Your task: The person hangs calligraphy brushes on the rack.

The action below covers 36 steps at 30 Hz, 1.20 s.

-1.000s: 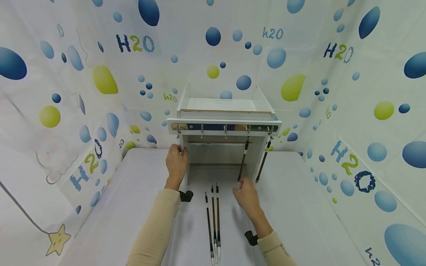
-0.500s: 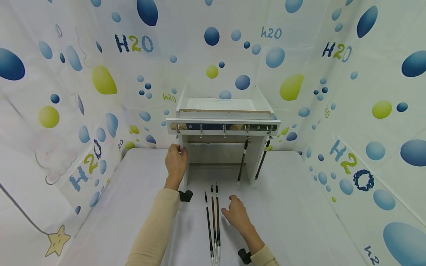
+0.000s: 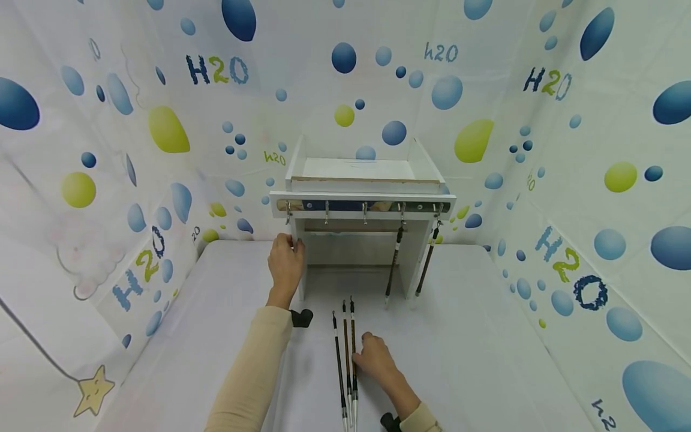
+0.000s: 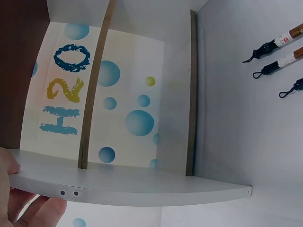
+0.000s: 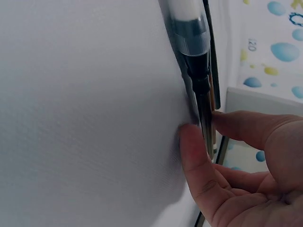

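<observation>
"Where is the brush (image 3: 353, 324)?"

"Rightmost of three on the white counter (image 3: 486, 348), its loop toward the stand (image 3: 372, 170), its clear cap toward the person. The two other brushes (image 3: 339, 354) lie just left of it."

"And the right hand (image 3: 379, 362)?"

"Low beside the brush, thumb and forefinger on either side of its shaft. Whether they are closed on it, I cannot tell."

"The left hand (image 3: 286, 264)?"

"Gripping the stand's left side panel, thumb on the inner face, fingers on the outer."

"Above the counter?"

"Five metal hooks (image 3: 327, 213) line the stand's front rail; two brushes (image 3: 394, 261) hang from the two rightmost. Behind rises a white backdrop (image 3: 308, 54) dotted blue and green, lettered H2O."
</observation>
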### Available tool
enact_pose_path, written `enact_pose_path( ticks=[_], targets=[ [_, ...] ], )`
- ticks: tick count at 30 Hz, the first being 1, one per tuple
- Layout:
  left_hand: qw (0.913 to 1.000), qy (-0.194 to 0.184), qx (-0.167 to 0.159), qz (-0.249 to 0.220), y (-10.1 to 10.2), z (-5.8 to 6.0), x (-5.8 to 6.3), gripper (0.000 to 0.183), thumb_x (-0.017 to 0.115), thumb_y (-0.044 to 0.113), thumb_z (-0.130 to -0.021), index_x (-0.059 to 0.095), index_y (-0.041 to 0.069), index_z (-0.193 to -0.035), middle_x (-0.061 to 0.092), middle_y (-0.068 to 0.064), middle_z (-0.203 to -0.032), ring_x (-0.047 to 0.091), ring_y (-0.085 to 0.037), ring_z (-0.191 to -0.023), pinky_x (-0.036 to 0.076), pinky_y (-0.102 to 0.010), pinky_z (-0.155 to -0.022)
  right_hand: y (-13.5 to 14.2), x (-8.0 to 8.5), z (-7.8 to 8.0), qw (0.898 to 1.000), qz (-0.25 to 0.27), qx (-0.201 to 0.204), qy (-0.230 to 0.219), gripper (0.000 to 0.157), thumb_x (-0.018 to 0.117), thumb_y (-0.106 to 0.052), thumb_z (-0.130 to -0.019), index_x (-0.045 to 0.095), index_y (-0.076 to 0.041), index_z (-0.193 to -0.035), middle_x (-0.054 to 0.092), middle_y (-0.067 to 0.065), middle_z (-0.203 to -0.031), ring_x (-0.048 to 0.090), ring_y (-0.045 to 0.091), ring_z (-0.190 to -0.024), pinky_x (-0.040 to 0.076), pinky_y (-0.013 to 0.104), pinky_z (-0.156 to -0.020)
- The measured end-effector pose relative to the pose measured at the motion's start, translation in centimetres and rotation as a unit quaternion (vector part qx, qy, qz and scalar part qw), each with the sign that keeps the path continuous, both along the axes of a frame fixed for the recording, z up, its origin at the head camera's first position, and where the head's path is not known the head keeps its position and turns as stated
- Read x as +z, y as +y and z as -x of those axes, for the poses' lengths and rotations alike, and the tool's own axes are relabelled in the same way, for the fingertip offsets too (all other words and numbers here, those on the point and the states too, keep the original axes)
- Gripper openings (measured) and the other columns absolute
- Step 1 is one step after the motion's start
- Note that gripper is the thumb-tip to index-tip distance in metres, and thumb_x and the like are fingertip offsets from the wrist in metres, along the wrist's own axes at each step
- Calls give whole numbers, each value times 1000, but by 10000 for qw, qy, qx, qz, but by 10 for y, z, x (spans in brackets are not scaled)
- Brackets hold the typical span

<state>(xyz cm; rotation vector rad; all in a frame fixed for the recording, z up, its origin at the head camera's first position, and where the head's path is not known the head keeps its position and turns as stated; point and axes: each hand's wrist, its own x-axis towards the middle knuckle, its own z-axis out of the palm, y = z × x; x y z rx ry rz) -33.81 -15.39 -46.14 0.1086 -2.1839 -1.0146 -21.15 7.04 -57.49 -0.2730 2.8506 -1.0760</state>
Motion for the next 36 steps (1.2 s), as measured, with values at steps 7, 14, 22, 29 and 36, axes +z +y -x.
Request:
enact_pose_path(
  ticks=[7, 14, 22, 29, 36],
  targets=[
    [10000, 18, 5, 7, 1, -2, 1, 21, 62, 13, -95, 60, -6, -101, 65, -25, -94, 67, -42, -83, 52, -56, -70, -4, -4, -1, 9998, 54, 117, -126, 33, 69, -8, -85, 61, 16, -107, 63, 11, -75, 54, 14, -61, 46, 27, -50],
    [10000, 34, 4, 21, 1, -2, 2, 20, 62, 12, -94, 59, -7, -99, 65, -25, -93, 67, -43, -82, 52, -56, -70, -12, -6, 0, 9996, 150, 75, -218, 21, 68, -4, -85, 63, 12, -97, 62, 9, -71, 52, 11, -52, 42, 23, -44],
    [10000, 27, 38, 16, 2, -2, 1, 18, 62, 11, -94, 59, -6, -98, 64, -25, -93, 66, -43, -81, 51, -56, -69, -17, -6, -3, 9991, 301, 80, -279, 22, 68, -2, -84, 64, 13, -99, 64, 9, -70, 54, 10, -48, 42, 21, -41],
    [10000, 23, 41, -11, 2, -3, 2, 18, 62, 11, -94, 59, -7, -98, 64, -25, -93, 67, -43, -82, 51, -57, -70, -15, -5, -3, 9988, 414, 37, -269, 22, 68, -1, -81, 63, 13, -97, 64, 9, -69, 55, 10, -47, 44, 22, -41],
    [10000, -9, 87, 6, 2, -2, 2, 19, 63, 11, -94, 59, -7, -98, 65, -25, -92, 67, -44, -82, 52, -57, -70, -13, -5, -3, 9982, 460, -70, -383, 30, 70, -1, -82, 63, 16, -106, 66, 11, -73, 57, 10, -50, 46, 22, -42]
  ],
)
